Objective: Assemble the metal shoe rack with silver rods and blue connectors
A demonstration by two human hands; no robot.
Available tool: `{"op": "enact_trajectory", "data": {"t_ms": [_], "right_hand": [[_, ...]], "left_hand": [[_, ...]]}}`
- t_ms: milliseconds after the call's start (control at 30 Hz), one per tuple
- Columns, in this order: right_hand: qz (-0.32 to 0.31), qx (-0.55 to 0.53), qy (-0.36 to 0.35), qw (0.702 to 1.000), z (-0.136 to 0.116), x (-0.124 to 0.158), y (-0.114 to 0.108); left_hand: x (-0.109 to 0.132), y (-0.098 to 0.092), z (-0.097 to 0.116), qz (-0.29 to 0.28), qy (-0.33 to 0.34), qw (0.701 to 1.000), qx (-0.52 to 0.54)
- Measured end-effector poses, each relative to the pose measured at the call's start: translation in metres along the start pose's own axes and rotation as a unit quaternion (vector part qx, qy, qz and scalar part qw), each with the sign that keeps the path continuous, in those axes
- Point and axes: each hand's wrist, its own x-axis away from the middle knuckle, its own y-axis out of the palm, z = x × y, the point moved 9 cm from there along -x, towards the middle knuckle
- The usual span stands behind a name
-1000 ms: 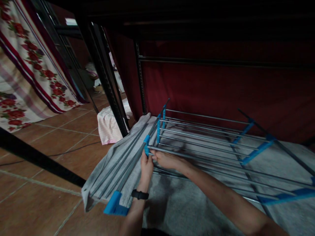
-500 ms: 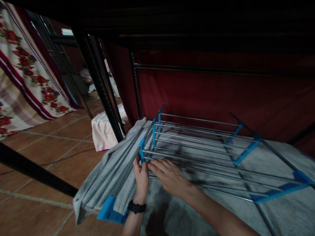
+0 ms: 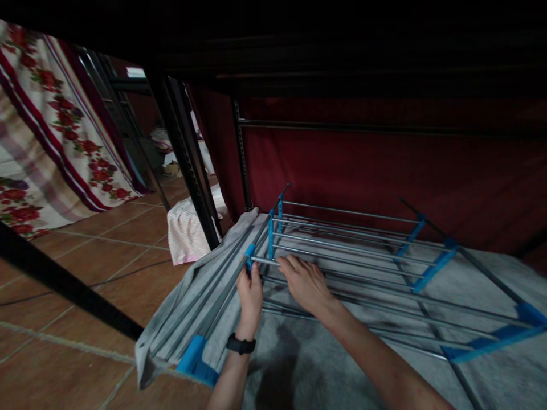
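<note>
A rack of metal tubes and blue plastic brackets lies on a grey cloth (image 3: 294,356). My left hand (image 3: 249,296) is closed on a small blue bracket (image 3: 249,256) at the rack's left side, thumb and fingers pinching its lower part. Just to the right, my right hand (image 3: 305,285) wraps its fingers over a metal tube (image 3: 265,261) whose left end meets that bracket. The tube's far end runs to a long blue bracket (image 3: 491,340) at the right. Palm and fingertips of my right hand are partly hidden.
Loose grey rods lie along the cloth's left edge by a blue corner piece (image 3: 196,360). Black metal posts (image 3: 188,154) and a dark shelf overhead frame the space. A dark red cloth (image 3: 363,171) hangs behind. Tiled floor (image 3: 85,273) is at the left.
My right hand has gone from lying stretched over the tubes to gripping the upper one, slightly higher and farther right. My left hand stays at the bracket. The view has shifted slightly.
</note>
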Motion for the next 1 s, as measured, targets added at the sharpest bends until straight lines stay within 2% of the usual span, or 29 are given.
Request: {"op": "enact_trajectory", "data": {"t_ms": [167, 333, 533, 1000], "right_hand": [[-0.011, -0.003, 0.001, 1.0, 0.0009, 0.0015, 0.0022], [-0.011, -0.012, 0.003, 1.0, 0.002, 0.001, 0.0038], [-0.034, -0.026, 0.006, 0.999, 0.0021, 0.0004, 0.003], [-0.028, -0.02, -0.004, 0.999, -0.0011, -0.0013, 0.0015]], "left_hand": [[0.002, 0.0015, 0.0057, 0.031, 0.006, 0.999, -0.035], [0.0033, 0.0039, 0.005, 0.019, -0.005, 0.999, -0.032], [0.0043, 0.0012, 0.0, 0.036, -0.01, 0.999, -0.018], [0.0054, -0.0001, 0.0035, 0.036, -0.017, 0.999, -0.026]]}}
